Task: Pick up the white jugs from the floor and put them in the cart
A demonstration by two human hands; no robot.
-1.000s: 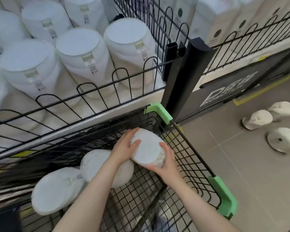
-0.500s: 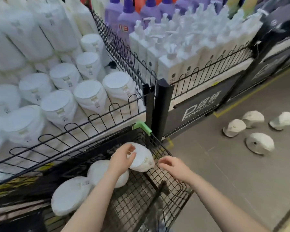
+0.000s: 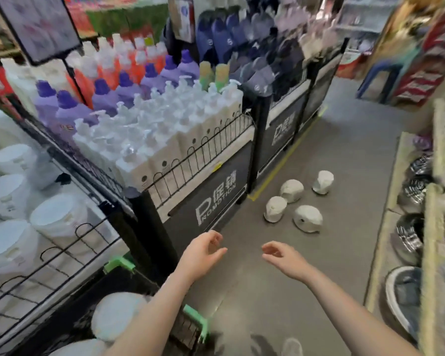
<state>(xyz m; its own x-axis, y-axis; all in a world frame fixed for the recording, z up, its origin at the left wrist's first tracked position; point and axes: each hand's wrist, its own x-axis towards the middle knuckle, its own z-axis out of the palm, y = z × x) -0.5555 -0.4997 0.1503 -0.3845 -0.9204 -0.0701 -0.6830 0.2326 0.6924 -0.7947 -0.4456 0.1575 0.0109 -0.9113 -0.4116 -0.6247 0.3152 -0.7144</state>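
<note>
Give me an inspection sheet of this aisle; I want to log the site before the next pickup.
Surface: grey floor, bare between hands and jugs.
Job's things: four white jugs on the floor; black wire cart holding white jugs.
Clutter: nothing seen.
Grippers: left hand and right hand empty, fingers loosely curled.
Cables: nothing seen.
Surroundings: promotion stand with pump bottles; shelf of white tubs; blurred racks to the right.
</note>
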